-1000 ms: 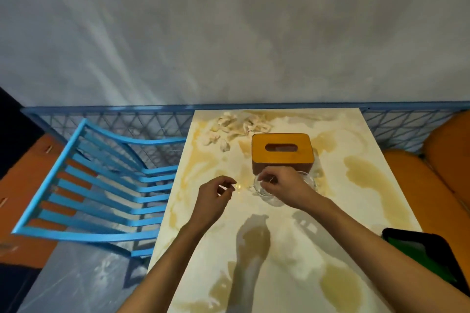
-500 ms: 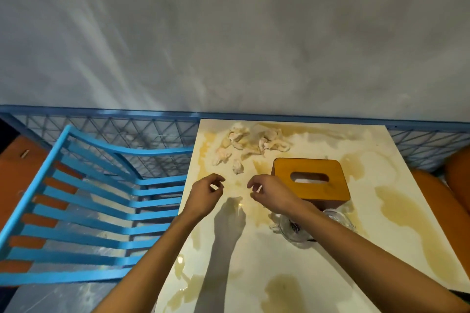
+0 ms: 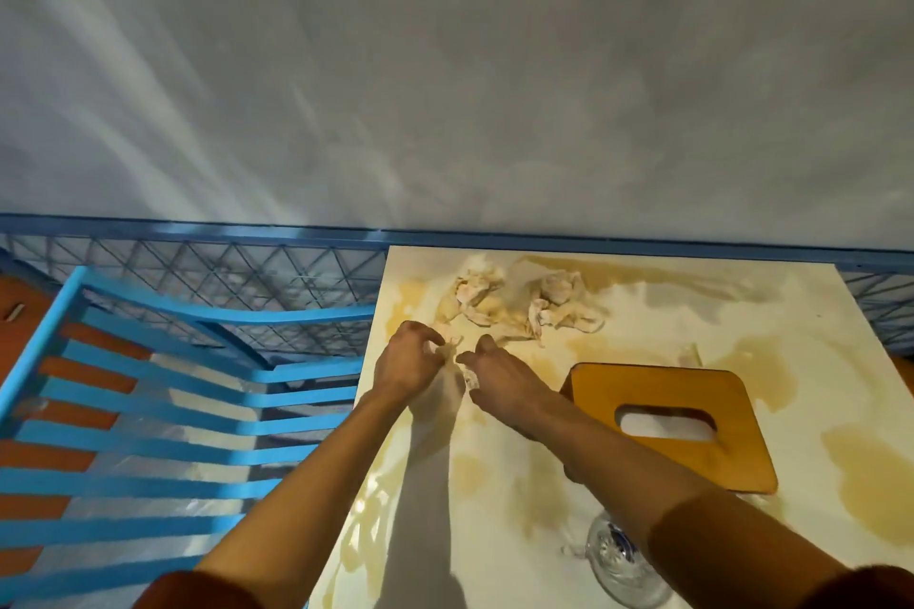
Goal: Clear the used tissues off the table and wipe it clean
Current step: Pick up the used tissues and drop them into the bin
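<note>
Several crumpled, stained used tissues [image 3: 519, 307] lie in a pile at the far left of the cream table [image 3: 717, 312]. Just in front of the pile, my left hand [image 3: 410, 361] has its fingers curled around a small crumpled tissue [image 3: 449, 345]. My right hand [image 3: 504, 378] is close beside it, and its thumb and fingers pinch another small tissue scrap [image 3: 470, 378]. Yellow-brown spill stains [image 3: 870, 470] spread over the tabletop.
A wooden tissue box [image 3: 692, 455] with a slot on top stands right of my right forearm. A clear glass [image 3: 618, 559] sits near the table's front, partly behind that arm. A blue slatted chair [image 3: 163, 410] stands at the left, and a blue mesh railing [image 3: 222, 262] runs behind.
Both hands have moved from the glass and tissue box forward to the small tissues in front of the pile and closed on them. The view has shifted closer to the table's far end.
</note>
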The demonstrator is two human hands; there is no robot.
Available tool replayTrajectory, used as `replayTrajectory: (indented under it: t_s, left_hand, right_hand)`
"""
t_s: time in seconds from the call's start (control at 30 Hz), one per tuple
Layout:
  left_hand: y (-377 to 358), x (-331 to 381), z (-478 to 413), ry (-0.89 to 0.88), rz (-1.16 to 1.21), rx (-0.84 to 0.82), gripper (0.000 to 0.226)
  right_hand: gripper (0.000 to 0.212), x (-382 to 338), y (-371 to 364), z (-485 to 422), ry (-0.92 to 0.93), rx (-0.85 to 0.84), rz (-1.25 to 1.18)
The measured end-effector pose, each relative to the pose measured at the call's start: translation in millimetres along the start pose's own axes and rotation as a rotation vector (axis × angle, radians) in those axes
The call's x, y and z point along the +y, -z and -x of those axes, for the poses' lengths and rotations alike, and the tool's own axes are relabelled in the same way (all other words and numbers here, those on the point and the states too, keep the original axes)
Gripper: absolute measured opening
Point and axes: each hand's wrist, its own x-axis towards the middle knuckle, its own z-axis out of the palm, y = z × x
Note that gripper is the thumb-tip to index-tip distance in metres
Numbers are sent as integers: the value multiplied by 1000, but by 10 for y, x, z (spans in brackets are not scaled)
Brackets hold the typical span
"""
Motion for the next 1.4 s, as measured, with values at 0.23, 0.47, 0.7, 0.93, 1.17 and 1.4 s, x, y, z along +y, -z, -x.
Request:
replayTrajectory:
  t_s: [0.23, 0.47, 0.7, 0.93, 1.17, 1.4]
  left_hand:
    - [-215, -62, -258, 55, -48, 59, 19]
    - [-231, -103, -133, -29, -20, 56, 37]
    - [-185, 51, -233, -187, 13, 31, 64]
    - [-142, 442, -690, -197, -96, -7, 71]
    - [-125, 545, -774, -182, -124, 0, 53]
    - [0, 675, -450, -270, 51, 60, 40]
  right_hand:
    - [33, 154, -220, -207, 67, 60, 154]
    - [23, 292, -50, -247, -53, 61, -47]
    - [26, 396, 196, -269, -130, 157, -193]
    - [28, 502, 304, -291, -186, 191, -221]
    - [20, 629, 416, -287, -224, 243, -311]
    - [18, 572, 630, -20, -204, 360, -372]
